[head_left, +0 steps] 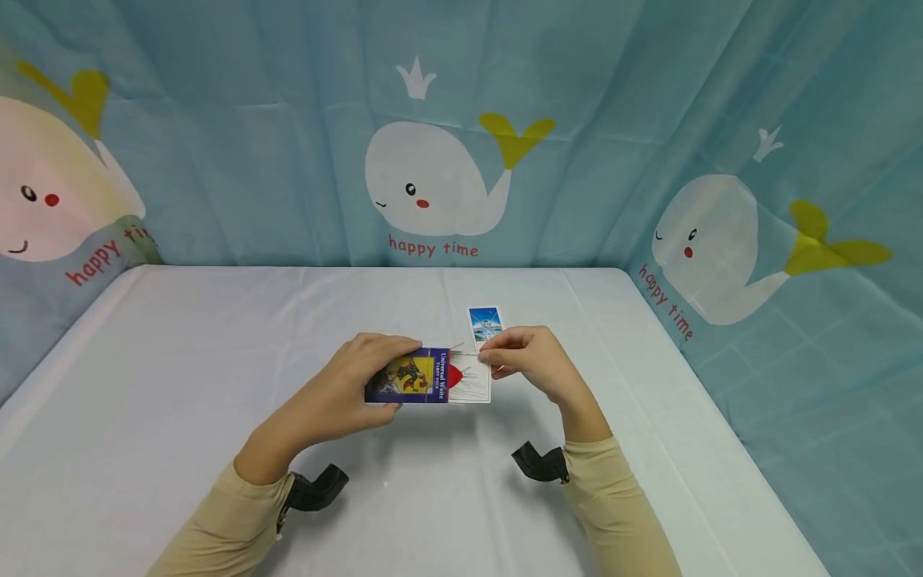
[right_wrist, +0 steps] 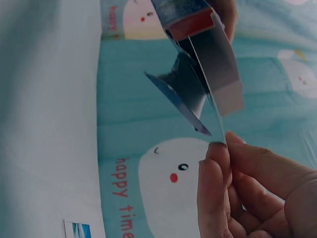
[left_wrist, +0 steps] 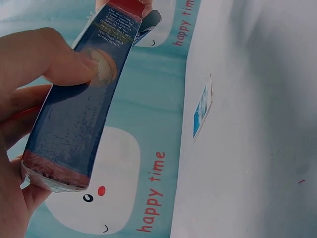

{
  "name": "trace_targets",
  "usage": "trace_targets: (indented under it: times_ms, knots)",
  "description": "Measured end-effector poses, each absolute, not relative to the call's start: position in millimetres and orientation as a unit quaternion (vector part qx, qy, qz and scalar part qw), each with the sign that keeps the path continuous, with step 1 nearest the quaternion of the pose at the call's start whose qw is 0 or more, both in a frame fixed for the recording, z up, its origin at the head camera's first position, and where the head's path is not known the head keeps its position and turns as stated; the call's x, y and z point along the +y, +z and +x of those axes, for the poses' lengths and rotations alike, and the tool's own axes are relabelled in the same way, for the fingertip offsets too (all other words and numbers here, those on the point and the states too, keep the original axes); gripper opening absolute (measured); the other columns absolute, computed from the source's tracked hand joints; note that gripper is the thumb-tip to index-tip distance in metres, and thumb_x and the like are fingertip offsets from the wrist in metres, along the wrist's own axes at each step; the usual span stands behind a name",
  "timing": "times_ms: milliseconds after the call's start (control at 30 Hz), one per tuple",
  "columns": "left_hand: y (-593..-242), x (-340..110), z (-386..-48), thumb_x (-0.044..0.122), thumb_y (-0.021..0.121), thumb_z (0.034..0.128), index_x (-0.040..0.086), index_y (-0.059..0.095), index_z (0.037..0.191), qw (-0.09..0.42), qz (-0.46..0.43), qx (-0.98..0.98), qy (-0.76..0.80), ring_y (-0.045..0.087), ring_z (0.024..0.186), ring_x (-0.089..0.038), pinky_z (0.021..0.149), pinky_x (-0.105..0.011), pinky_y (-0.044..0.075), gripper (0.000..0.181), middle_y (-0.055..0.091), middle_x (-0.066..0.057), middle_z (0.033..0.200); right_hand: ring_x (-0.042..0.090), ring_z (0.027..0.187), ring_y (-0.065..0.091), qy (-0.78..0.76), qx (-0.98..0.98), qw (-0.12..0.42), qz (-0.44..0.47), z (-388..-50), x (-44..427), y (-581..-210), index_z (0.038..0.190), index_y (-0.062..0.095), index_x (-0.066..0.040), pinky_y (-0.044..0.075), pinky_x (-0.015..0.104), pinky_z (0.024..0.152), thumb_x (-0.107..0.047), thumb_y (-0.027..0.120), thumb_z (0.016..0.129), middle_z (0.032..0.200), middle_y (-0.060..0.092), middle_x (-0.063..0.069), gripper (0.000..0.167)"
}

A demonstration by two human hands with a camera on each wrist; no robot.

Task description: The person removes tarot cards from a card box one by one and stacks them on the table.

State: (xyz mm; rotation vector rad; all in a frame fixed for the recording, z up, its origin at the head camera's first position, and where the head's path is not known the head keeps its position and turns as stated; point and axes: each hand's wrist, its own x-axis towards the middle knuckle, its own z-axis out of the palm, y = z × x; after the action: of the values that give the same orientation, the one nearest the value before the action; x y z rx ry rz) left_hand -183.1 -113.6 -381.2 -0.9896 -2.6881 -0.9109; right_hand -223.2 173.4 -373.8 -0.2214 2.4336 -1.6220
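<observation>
My left hand grips a dark blue tarot card box, with the thumb on its narrow side in the left wrist view. From the box's right end a white tarot card with a red heart sticks partly out. My right hand pinches that card by its outer end between thumb and fingers. Seen from the right wrist, the card is nearly edge-on, beside the box's open flaps. Whatever else the box holds is hidden.
A blue-pictured card lies on the white table just beyond my right hand; its near end is partly covered by the fingers. Blue curtains with whale prints stand behind the table and at both sides. Black mounts sit at both wrists.
</observation>
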Motion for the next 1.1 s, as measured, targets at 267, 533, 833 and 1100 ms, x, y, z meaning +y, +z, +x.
trace_targets:
  times_ms: [267, 533, 833, 1100]
  knots:
    - [-379, -116, -183, 0.013, 0.082, 0.0755, 0.015, 0.051, 0.144, 0.071, -0.319, -0.896, -0.302, 0.046, 0.126, -0.026, 0.1, -0.051, 0.044, 0.075, 0.055, -0.005, 0.142, 0.018, 0.076, 0.068, -0.542, 0.831, 0.097, -0.081, -226, 187, -371, 0.101, 0.075, 0.002, 0.06, 0.034, 0.074, -0.019, 0.075, 0.088, 0.095, 0.075, 0.013, 0.024]
    - [-378, -120, -183, 0.014, 0.082, 0.0758, 0.015, 0.05, 0.144, 0.074, -0.317, -0.895, -0.306, 0.046, 0.128, -0.026, 0.101, -0.051, 0.044, 0.075, 0.054, -0.006, 0.143, 0.018, 0.075, 0.068, -0.544, 0.83, 0.096, -0.083, -228, 194, -370, 0.101, 0.074, 0.003, 0.059, 0.031, 0.071, -0.016, 0.075, 0.087, 0.092, 0.074, 0.01, 0.023]
    - [-375, -123, -184, 0.012, 0.081, 0.0758, 0.015, 0.05, 0.144, 0.08, -0.315, -0.893, -0.312, 0.045, 0.127, -0.025, 0.098, -0.049, 0.045, 0.075, 0.054, -0.007, 0.144, 0.017, 0.071, 0.066, -0.55, 0.826, 0.091, -0.088, -228, 202, -369, 0.099, 0.074, 0.006, 0.059, 0.03, 0.07, -0.015, 0.076, 0.087, 0.086, 0.072, 0.006, 0.024]
    - [-373, -130, -184, 0.011, 0.08, 0.0762, 0.013, 0.05, 0.144, 0.095, -0.315, -0.891, -0.312, 0.046, 0.125, -0.026, 0.097, -0.049, 0.045, 0.075, 0.055, -0.009, 0.141, 0.018, 0.071, 0.066, -0.53, 0.835, 0.11, -0.101, -228, 207, -367, 0.098, 0.074, 0.005, 0.059, 0.032, 0.071, -0.015, 0.076, 0.086, 0.084, 0.072, 0.004, 0.023]
